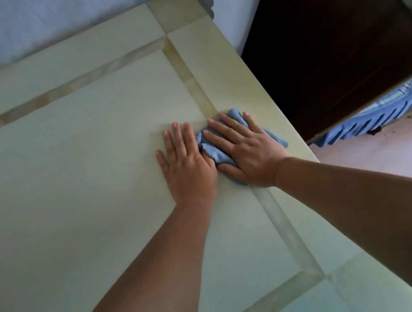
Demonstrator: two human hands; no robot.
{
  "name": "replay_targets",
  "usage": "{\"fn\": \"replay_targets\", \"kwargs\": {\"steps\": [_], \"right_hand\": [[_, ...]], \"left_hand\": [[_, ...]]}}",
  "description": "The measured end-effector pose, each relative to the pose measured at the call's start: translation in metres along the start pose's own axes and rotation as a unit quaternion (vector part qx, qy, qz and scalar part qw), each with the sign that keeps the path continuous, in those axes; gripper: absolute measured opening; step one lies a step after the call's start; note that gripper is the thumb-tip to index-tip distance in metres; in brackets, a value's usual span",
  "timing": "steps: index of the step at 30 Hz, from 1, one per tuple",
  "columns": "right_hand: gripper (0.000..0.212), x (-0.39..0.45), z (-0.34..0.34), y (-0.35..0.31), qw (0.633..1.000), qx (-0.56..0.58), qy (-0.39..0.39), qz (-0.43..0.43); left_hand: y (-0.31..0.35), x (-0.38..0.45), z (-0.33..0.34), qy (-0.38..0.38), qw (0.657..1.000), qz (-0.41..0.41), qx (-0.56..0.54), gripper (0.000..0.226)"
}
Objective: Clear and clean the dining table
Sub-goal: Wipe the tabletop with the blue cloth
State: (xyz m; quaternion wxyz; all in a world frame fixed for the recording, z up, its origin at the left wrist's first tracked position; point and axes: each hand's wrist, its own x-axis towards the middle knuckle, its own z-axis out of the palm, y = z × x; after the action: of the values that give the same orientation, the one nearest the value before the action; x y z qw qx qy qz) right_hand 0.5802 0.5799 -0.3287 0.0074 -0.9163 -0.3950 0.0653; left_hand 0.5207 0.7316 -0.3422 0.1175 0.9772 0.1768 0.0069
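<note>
The fingers (pixel 224 128) of the right hand (pixel 244 149) were spread flat and pressed down on a bunched blue cloth (pixel 215 151), nothing being gripped; the cloth was pinned under the palm, its long axis running from near left to far right, toward the right edge of the counter (pixel 67 179). The left hand (pixel 187 164) lay flat just beside it, fingers extended and close together, its inner edge touching the cloth. The right hand was judged the nearer for the next wiping stroke. One cloth, two hands and one counter were counted; no dishes were seen. Blue fabric (pixel 382 110) lay apart, off the counter.
</note>
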Motion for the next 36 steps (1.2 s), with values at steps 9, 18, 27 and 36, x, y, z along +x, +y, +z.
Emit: {"fn": "replay_targets", "kwargs": {"steps": [9, 18, 27, 36], "right_hand": [[0.069, 0.108, -0.011, 0.053, 0.999, -0.006, -0.014, -0.036], [0.079, 0.15, -0.011, 0.062, 0.997, 0.013, 0.013, 0.075], [0.079, 0.053, 0.002, 0.028, 0.991, 0.062, 0.03, 0.116], [0.074, -0.079, 0.016, -0.033, 0.994, 0.07, 0.008, 0.088]], "left_hand": [[0.003, 0.003, 0.004, -0.001, 0.999, -0.026, 0.046, 0.062], [0.002, 0.003, 0.003, -0.027, 0.997, -0.025, 0.061, 0.062], [0.004, -0.003, -0.004, -0.055, 0.997, -0.027, 0.043, 0.06], [-0.004, -0.109, -0.016, -0.11, 0.993, 0.005, 0.036, 0.066]]}}
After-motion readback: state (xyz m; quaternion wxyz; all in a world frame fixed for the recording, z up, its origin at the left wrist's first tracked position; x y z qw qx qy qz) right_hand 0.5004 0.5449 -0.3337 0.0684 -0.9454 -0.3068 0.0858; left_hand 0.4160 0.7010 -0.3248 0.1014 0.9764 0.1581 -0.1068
